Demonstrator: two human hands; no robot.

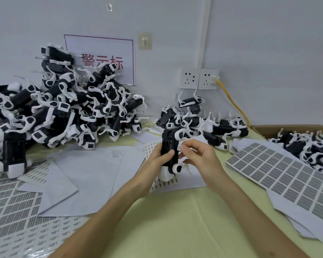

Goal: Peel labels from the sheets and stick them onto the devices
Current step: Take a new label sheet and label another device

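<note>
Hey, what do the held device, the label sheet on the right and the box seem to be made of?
Device: probably moulded plastic, matte black body with smooth white parts. Label sheet: thin paper, grey printed labels on a white backing, edges lying loose. Box: likely cardboard, dull brown with a thin flap edge.

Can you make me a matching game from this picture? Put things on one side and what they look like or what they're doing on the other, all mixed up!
Things:
1. left hand
2. right hand
3. cable
4. box

Matches:
a. yellow
b. pinches a label
c. brown
d. holds a device

Pairs: 1-d, 2-b, 3-a, 4-c
</note>
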